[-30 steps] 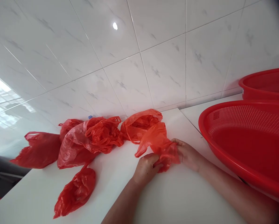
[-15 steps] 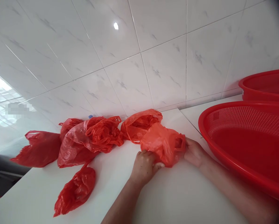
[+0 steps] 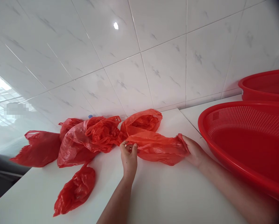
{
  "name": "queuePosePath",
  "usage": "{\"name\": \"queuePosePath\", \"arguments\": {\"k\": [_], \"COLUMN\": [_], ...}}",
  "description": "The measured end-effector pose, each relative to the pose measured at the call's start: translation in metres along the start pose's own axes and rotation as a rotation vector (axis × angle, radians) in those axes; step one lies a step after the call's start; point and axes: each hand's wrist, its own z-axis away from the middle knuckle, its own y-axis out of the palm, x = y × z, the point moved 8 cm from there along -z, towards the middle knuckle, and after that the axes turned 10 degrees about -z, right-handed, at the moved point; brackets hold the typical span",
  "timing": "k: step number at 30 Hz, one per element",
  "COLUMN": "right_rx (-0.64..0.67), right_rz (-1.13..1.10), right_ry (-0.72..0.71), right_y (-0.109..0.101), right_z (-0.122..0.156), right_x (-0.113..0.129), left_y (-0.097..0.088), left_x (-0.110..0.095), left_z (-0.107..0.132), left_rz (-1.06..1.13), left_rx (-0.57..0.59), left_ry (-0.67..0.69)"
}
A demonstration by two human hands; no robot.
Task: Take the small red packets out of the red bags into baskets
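A red plastic bag (image 3: 157,147) lies stretched sideways on the white countertop (image 3: 167,193) between my hands. My left hand (image 3: 128,157) pinches its left end with fingertips closed. My right hand (image 3: 193,151) grips its right end, fingers partly hidden under the plastic. The bag rests low on the counter, wrinkled and flattened.
Several more crumpled red plastic bags (image 3: 90,137) lie along the tiled wall to the left, one (image 3: 75,191) nearer the front edge. A large red perforated basket (image 3: 244,140) sits at the right, a red basin (image 3: 265,84) behind it. The counter ends at the left.
The bag was bunched up between both hands; now my left hand has moved left and the bag is pulled out long and flat on the counter.
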Motion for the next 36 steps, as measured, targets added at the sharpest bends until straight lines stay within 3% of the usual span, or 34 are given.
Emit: {"name": "queuePosePath", "arguments": {"k": [2,5,7,9,11,14,17,21,25,28,30,33,36], "right_rx": [0.037,0.098,0.149,0.205,0.237,0.188,-0.001,-0.247,-0.171,-0.006,0.149,0.328,0.285], "right_rz": [0.042,0.097,0.134,0.167,0.195,0.291,0.564,0.940,1.186,1.363,1.424,1.471,1.578], "right_ry": [-0.010,0.029,0.081,0.120,0.131,0.061,-0.148,-0.553,-0.988,-1.193,-1.211,-1.101,-0.885], "right_y": [0.005,0.015,0.023,0.030,0.036,0.034,0.019,0.009,0.042,0.077,0.094,0.103,0.086], "right_z": [0.002,0.008,0.013,0.018,0.021,0.020,0.014,0.019,0.046,0.073,0.084,0.085,0.063], "right_x": [0.001,-0.002,-0.007,-0.010,-0.011,-0.006,0.008,0.035,0.048,0.037,0.020,-0.003,-0.013], "left_y": [-0.011,-0.012,-0.001,0.013,0.024,0.028,0.020,0.021,0.023,0.024,0.026,0.037,0.045], "left_x": [-0.016,-0.057,-0.075,-0.080,-0.071,-0.044,-0.017,0.003,0.009,0.012,0.016,0.021,0.015], "left_z": [0.003,0.027,0.045,0.050,0.044,0.027,0.012,0.008,0.007,0.007,0.008,0.014,0.019], "left_rz": [-0.157,-0.441,-0.580,-0.698,-0.752,-0.660,-0.495,-0.329,-0.233,-0.154,-0.067,0.196,0.535], "left_rx": [-0.132,-0.261,-0.239,-0.119,0.061,0.260,0.267,0.314,0.318,0.306,0.320,0.414,0.528], "left_ry": [0.191,0.649,0.856,0.880,0.784,0.514,0.241,0.008,-0.114,-0.164,-0.212,-0.318,-0.385]}}
